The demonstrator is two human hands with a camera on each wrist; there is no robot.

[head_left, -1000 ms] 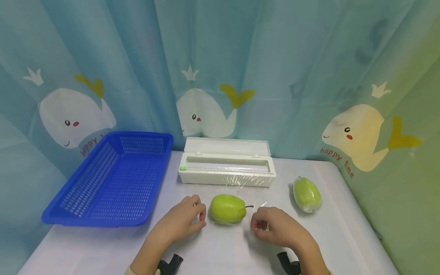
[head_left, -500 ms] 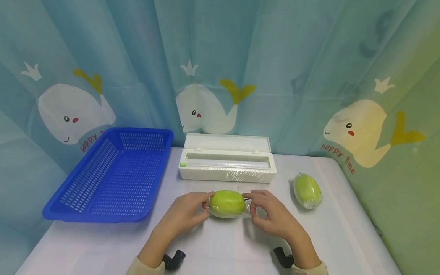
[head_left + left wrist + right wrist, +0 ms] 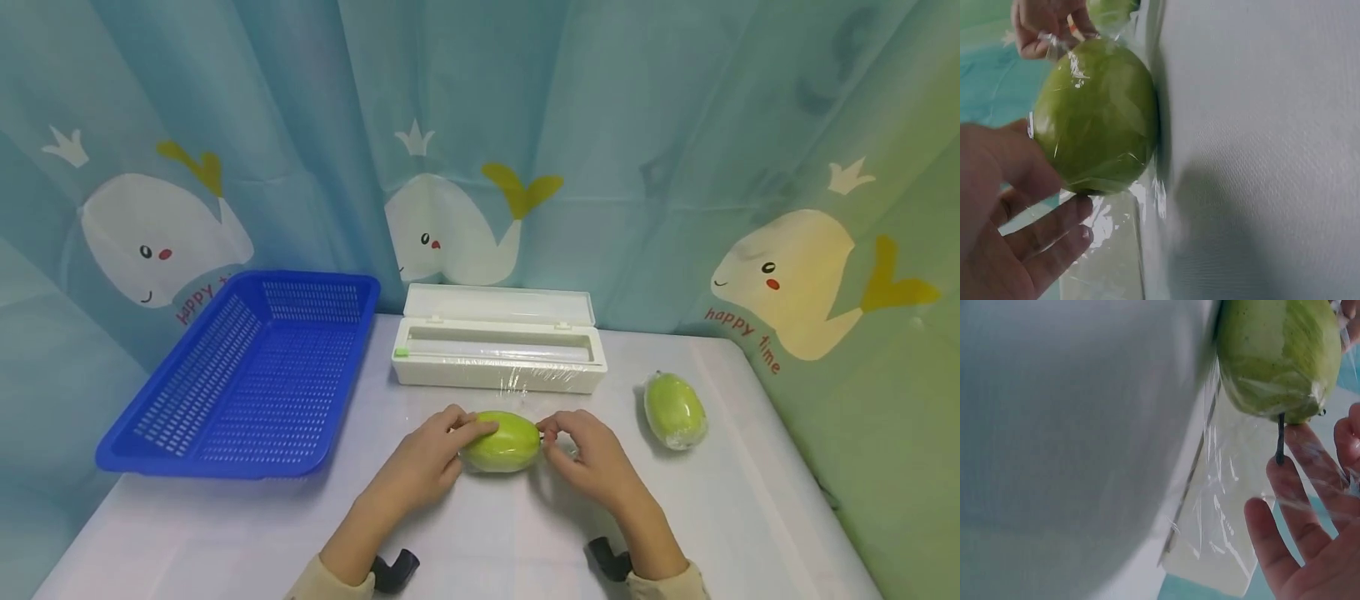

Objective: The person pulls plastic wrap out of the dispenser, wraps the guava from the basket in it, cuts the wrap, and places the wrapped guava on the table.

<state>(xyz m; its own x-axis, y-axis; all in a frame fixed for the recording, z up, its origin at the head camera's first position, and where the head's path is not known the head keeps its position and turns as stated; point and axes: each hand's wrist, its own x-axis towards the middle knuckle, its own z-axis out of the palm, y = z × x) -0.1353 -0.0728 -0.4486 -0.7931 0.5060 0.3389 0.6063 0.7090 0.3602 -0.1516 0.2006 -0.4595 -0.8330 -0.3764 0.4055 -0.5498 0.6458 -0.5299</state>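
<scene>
Gently does it: my left hand [image 3: 431, 458], fingers loosely spread, touches the green pear [image 3: 504, 450] lying between my hands; whether my right hand [image 3: 588, 458], half-curled by the stem [image 3: 1280, 440], pinches cling film [image 3: 1222, 515] I can't tell. Smoothing it taut should prevent loose folds.

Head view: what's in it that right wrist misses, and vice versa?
Only head: blue basket, wrapped fruit at right, whale prints on the curtain, and the white box's raised lid and roll.

Only right wrist: palm side of the right hand's fingers, with film strands across them; close-up of the near fruit's dark stem, which head barely catches.

Both: near fruit, box front, right hand, left hand (just fingertips in right wrist), clear film, white tabletop.
</scene>
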